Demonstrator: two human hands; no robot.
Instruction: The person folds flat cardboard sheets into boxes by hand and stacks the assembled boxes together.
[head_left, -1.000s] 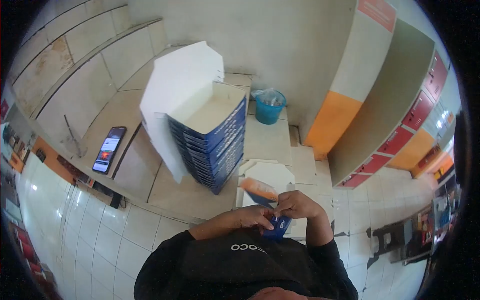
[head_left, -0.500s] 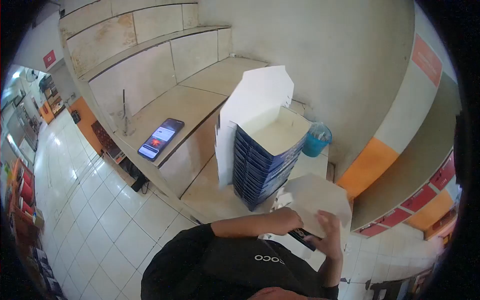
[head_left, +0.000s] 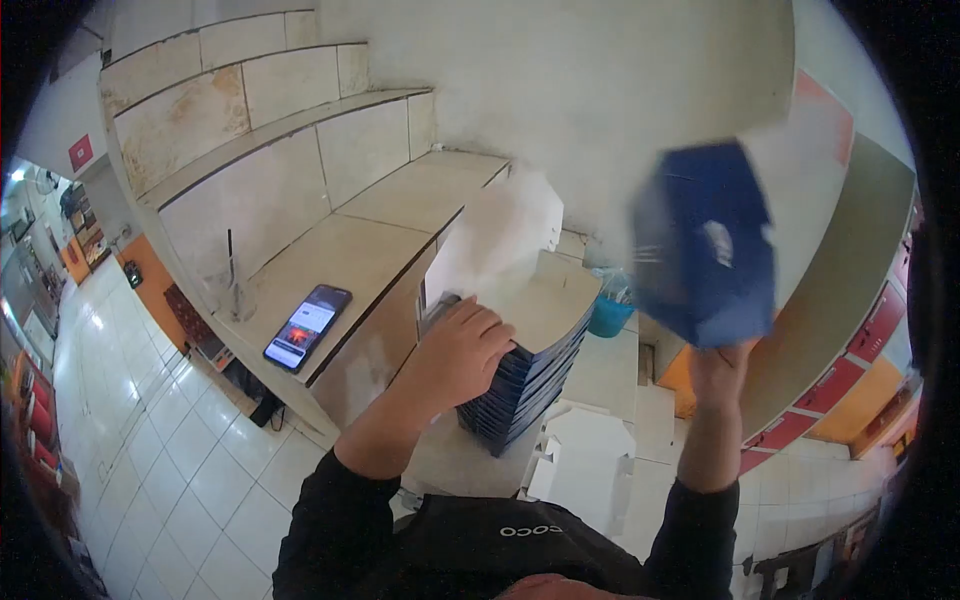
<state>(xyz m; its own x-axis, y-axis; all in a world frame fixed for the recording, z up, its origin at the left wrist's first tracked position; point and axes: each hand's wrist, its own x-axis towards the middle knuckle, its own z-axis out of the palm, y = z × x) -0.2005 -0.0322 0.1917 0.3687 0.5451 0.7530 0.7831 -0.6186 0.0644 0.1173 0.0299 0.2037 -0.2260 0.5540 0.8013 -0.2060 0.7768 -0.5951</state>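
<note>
My right hand (head_left: 722, 368) is raised at the right, gripping a dark blue cardboard box (head_left: 715, 245) from below; the box is blurred by motion and its printed outside faces me. My left hand (head_left: 465, 345) is curled over the near left corner of the top cardboard box (head_left: 560, 290) in a tall nested stack. That top box shows a pale inside, and its white lid (head_left: 515, 215) stands up behind. Beside the stack, nearer my body, lies a white cardboard blank (head_left: 585, 455) with folded tabs.
A smartphone (head_left: 308, 327) with a lit screen lies on the tiled ledge (head_left: 385, 235) at the left, near a clear glass (head_left: 237, 297) with a dark stick in it. A turquoise bucket (head_left: 610, 317) stands behind the stack, close to the wall. Orange and red panels line the right.
My hands have moved apart from near my chest. The right has lifted the blue box up and right; the left has gone to the stack's top. The view has shifted slightly.
</note>
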